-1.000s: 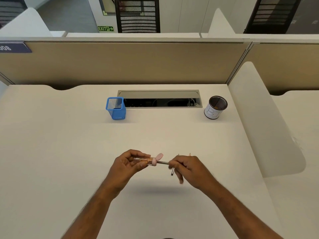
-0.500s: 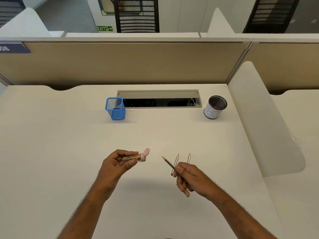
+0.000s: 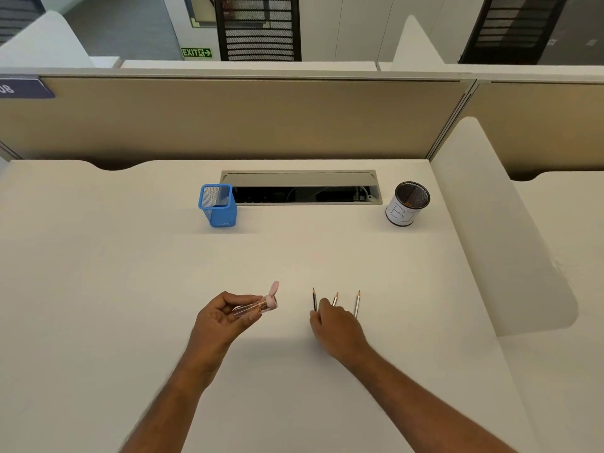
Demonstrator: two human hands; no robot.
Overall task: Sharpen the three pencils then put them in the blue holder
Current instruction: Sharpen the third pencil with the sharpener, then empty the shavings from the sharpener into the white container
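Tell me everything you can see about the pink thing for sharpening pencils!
The sharpener is a small see-through tube that looks like plastic, with a pale pink cap end and a pink flap sticking up, flipped open. It lies nearly sideways, pink end pointing right toward the pencils. The left hand holds it above the desk, fingers and thumb curled round the clear tube. No pencil is in it right now.
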